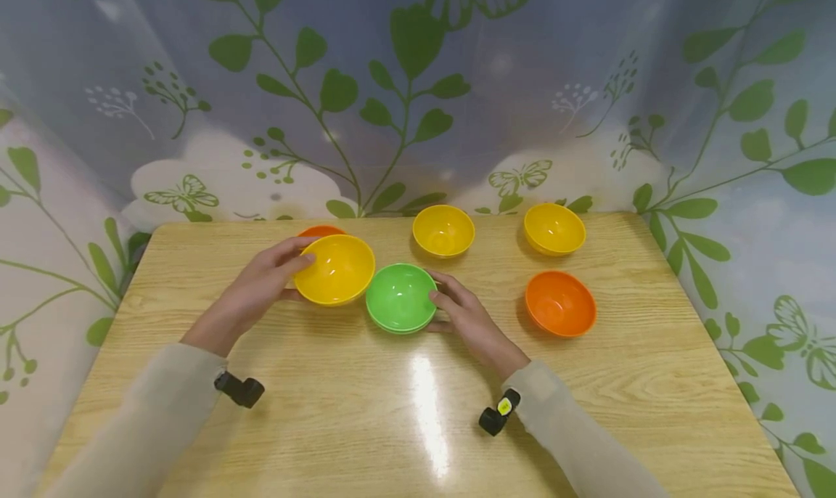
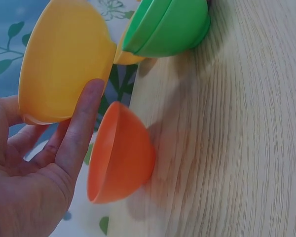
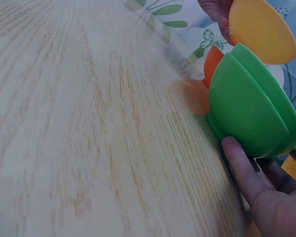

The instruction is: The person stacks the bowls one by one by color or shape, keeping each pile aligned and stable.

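My left hand (image 1: 257, 284) holds a yellow bowl (image 1: 335, 271) by its left side, thumb over the rim and fingers under it. In the left wrist view the yellow bowl (image 2: 64, 64) is raised above the tabletop. Two nested green bowls (image 1: 400, 300) are gripped at their right side by my right hand (image 1: 472, 324). The thumb lies over their rim, and in the right wrist view fingers (image 3: 244, 165) reach under the green bowls (image 3: 251, 106), whose base is right at the tabletop. Behind the yellow bowl, an orange bowl (image 1: 322, 231) is mostly hidden in the head view.
Two yellow bowls stand along the back, one behind the green pair (image 1: 444, 231) and one farther right (image 1: 554, 229). An orange bowl (image 1: 560, 303) sits right of my right hand. The wooden table (image 1: 339, 418) ends at a leaf-patterned curtain (image 1: 366, 120).
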Action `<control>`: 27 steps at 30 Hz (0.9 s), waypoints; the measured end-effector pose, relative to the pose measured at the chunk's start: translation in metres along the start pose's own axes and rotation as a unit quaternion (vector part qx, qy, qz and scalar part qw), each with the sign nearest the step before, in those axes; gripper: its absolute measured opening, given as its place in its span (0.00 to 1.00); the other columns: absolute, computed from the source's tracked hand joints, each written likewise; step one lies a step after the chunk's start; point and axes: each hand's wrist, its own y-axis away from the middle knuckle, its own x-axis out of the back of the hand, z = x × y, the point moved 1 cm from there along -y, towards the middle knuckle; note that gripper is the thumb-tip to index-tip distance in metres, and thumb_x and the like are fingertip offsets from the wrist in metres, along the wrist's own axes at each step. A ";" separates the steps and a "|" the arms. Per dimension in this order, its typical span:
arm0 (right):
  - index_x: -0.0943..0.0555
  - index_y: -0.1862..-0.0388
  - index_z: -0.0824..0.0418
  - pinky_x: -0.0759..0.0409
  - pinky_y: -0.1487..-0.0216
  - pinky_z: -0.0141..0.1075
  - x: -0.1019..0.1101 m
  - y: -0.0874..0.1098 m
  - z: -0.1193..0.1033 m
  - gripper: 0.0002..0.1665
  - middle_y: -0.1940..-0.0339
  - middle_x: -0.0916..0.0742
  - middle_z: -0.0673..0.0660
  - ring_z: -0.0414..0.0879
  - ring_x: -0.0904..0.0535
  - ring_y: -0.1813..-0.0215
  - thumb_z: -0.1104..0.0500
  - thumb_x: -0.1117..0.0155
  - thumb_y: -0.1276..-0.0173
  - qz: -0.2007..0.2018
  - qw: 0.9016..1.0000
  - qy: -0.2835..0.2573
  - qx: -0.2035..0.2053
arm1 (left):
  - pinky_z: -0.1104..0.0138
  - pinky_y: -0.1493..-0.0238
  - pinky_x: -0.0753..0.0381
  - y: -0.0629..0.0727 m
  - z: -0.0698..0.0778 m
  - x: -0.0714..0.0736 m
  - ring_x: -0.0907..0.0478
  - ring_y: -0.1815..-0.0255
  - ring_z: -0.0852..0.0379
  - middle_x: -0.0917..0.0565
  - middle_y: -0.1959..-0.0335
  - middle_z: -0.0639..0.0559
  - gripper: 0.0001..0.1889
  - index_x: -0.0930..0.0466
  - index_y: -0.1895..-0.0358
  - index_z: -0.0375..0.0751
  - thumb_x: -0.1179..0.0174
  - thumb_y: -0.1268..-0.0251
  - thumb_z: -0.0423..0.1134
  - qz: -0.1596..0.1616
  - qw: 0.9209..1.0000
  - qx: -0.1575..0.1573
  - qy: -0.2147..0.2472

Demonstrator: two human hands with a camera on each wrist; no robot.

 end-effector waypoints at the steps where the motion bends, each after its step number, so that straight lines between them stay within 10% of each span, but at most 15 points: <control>1: 0.38 0.11 0.54 0.09 0.35 0.51 0.000 0.000 0.000 0.32 0.13 0.33 0.64 0.65 0.25 0.22 0.54 0.50 0.10 0.000 1.000 0.000 -0.001 | 0.63 0.43 0.07 -0.001 0.000 -0.002 0.20 0.37 0.50 0.30 0.18 0.39 0.30 0.37 0.14 0.45 0.48 0.10 0.50 -0.002 1.000 0.001 0.002; 27: 0.38 0.11 0.53 0.09 0.35 0.51 0.000 0.000 0.002 0.32 0.13 0.33 0.63 0.64 0.25 0.23 0.54 0.49 0.10 -0.001 1.000 -0.004 0.000 | 0.55 0.43 0.06 -0.011 -0.001 -0.027 0.15 0.45 0.53 0.26 0.24 0.36 0.27 0.32 0.17 0.43 0.46 0.11 0.46 -0.026 0.999 -0.017 0.038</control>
